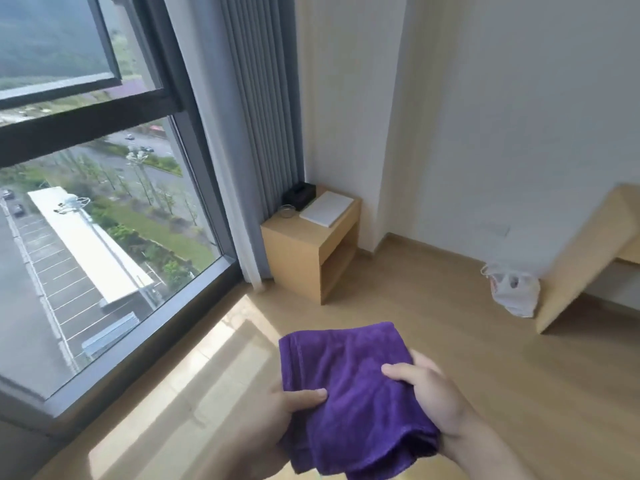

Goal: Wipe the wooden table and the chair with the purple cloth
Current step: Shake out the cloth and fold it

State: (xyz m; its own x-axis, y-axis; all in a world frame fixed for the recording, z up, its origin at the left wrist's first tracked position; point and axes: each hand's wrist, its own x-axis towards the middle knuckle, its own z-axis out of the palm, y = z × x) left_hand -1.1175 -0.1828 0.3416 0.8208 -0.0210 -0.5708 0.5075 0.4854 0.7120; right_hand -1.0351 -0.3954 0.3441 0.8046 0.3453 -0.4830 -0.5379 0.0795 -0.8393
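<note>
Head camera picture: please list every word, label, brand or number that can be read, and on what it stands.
No text can be read.
Plastic bag on the floor: reddish print, too blurred to read.
White pad and black box on the small wooden table: no visible writing.
Purple cloth: no label visible.

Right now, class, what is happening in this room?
A person holds a folded purple cloth in both hands, the left hand and right hand each with a thumb on top. Nothing is being wiped yet. A small wooden table stands ahead by the curtain.
</note>
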